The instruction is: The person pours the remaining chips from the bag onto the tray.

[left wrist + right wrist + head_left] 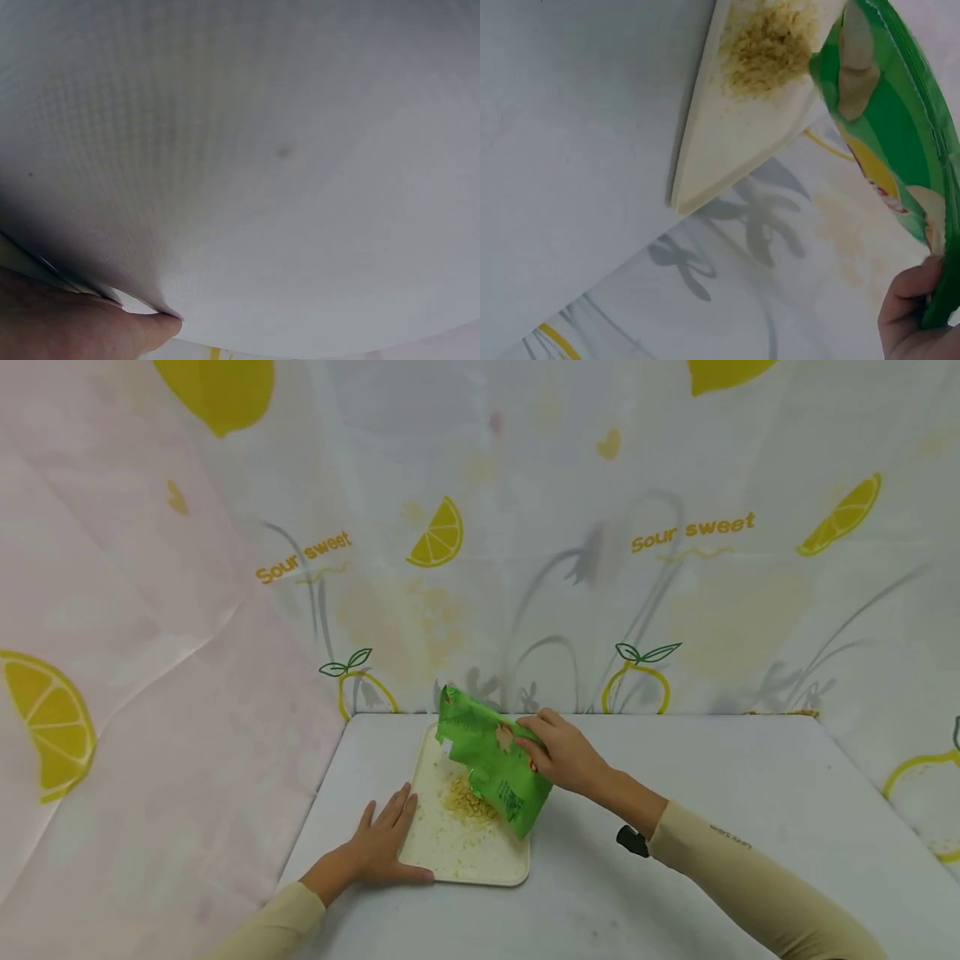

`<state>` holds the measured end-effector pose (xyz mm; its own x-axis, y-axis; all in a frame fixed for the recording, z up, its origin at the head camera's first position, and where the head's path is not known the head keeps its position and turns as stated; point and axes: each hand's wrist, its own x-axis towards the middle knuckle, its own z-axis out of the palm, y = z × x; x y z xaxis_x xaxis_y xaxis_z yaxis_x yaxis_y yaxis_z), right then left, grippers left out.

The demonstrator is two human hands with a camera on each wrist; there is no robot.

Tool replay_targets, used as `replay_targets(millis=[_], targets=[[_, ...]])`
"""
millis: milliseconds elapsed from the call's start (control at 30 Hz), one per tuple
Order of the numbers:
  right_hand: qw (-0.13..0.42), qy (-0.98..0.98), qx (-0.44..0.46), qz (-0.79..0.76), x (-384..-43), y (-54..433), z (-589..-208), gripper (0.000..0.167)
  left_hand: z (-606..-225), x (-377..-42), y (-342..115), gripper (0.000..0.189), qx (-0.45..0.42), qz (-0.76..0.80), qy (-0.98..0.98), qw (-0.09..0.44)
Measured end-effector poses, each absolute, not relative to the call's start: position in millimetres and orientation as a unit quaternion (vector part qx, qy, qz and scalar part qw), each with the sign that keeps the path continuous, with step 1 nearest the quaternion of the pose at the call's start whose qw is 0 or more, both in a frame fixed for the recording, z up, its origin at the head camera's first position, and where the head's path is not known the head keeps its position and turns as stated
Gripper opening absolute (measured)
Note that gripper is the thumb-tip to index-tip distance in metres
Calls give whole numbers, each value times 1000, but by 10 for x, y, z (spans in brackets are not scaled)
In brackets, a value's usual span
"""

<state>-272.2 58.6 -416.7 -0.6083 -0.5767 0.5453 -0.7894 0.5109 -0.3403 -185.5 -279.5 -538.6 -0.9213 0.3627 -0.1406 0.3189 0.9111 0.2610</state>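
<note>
My right hand (567,753) grips a green snack bag (487,756) by its upper edge, with the bag tilted over a cream tray (442,864). Below the bag's torn lower-left edge lies a heap of pale yellow crumbs (467,802), with looser bits scattered round it. In the right wrist view, fingers (911,300) curl round the rim of the bag (889,142). My left hand (382,847) rests along the tray's left side, fingers extended and thumb at the near edge. Only part of the left hand (82,322) shows in the left wrist view.
The tray lies on a white table (675,893). Behind it and to the left hangs a printed cloth (525,527) with lemon motifs. A small black object (632,841) shows at the right wrist below the sleeve.
</note>
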Motion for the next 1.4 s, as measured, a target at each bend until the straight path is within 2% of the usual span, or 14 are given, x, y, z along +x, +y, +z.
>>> replay_targets(millis=[67,200,300,433,500,633,833,1167,1400], targets=[[166,-855,403,282,-2743,595,-4112,31,-5392,-1860,-2802,133,179,122,972,86],[90,-875,363,308,-2775,599,-3988,35,-5389,-1861,-2808,133,181,129,972,79],[26,-884,337,323,-2771,588,-3922,31,-5385,-1858,-2802,133,176,125,973,84],[-26,-881,366,298,-2732,570,-3864,24,-5388,-1851,-2791,134,170,116,974,98],[-17,-875,396,279,-2713,567,-3821,26,-5384,-1849,-2786,133,170,116,973,102],[39,-860,441,254,-2707,563,-3703,27,-5382,-1861,-2785,132,172,111,974,100],[83,-852,444,263,-2722,582,-3616,22,-5408,-1869,-2798,133,176,112,973,94],[146,-825,460,294,-2810,670,-3716,27,-5402,-1872,-2808,132,176,112,973,99],[127,-813,466,326,-2823,651,-3878,25,-5393,-1877,-2804,131,177,116,972,99]])
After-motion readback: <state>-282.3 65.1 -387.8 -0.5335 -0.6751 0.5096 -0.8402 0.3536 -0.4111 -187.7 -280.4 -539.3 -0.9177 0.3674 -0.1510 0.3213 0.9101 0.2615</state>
